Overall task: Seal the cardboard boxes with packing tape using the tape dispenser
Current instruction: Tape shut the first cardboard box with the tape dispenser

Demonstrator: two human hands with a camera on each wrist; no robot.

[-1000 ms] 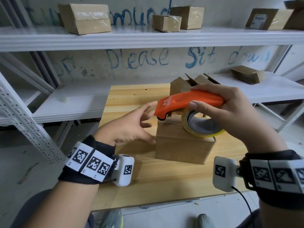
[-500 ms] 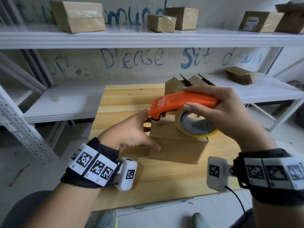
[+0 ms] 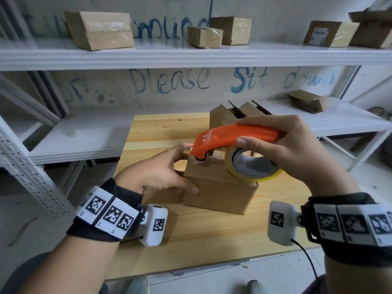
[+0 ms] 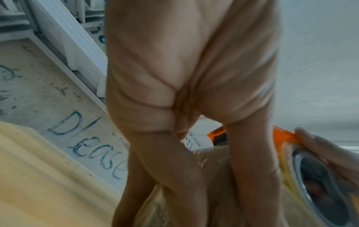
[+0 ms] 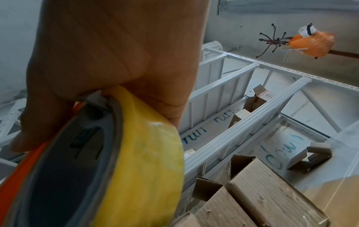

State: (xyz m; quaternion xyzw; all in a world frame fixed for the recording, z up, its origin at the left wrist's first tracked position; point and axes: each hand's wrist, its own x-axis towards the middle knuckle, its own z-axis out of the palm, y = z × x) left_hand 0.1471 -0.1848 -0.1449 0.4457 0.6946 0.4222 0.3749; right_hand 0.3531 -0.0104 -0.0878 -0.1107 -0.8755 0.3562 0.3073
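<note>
Wooden surface (image 3: 169, 132), shelving behind | my right grip (image 3: 282, 149) clasps tape dispenser (image 3: 233, 136) | my left grip (image 3: 157, 175), fingers extended, steadies box (image 3: 218, 194) | risk: box slips, tape lands crooked.

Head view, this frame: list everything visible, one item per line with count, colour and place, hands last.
closed box: one, brown, on the table under the dispenser
open box: one, brown, flaps up, behind the closed box
tape dispenser: one, orange, over the closed box's top
tape roll: one, yellow, on the dispenser
table: one, light wood
upper shelf boxes: five, brown, some taped
flattened box: one, brown, lower shelf, right
shelving: white metal
left hand: on the closed box's left edge
right hand: grips the dispenser
</note>
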